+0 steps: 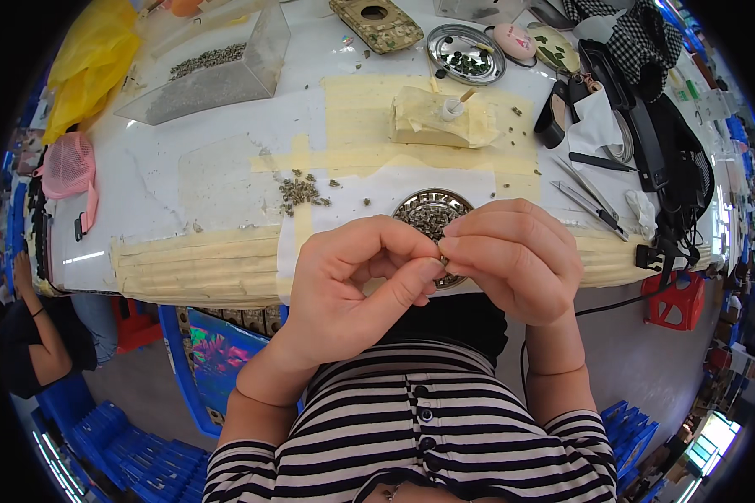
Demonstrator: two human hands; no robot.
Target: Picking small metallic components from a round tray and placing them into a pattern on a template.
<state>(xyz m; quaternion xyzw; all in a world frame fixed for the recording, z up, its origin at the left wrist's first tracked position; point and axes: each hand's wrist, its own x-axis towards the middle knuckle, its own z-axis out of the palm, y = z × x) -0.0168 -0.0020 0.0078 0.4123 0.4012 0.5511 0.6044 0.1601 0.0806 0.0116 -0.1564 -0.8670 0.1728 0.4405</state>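
Note:
Both of my hands meet in front of me at the table's near edge, fingertips together. My left hand [361, 281] pinches with thumb and forefinger, and my right hand [516, 260] pinches against it from the other side. Whatever is between the fingertips is too small and covered to name. Just behind and below them sits a round metal dish [432, 195] full of small metallic parts [424, 220], partly hidden by my hands. A loose pile of similar small parts [300, 191] lies on the table to the left.
Farther back stand a taped block with a small white pot [452, 109], a round tray of dark green bits [466, 54], a camouflage model tank hull [377, 23] and a clear bin [201, 75]. Tweezers [591, 197] lie right; a pink mesh basket [69, 166] is left. Another person's arm [46, 335] shows far left.

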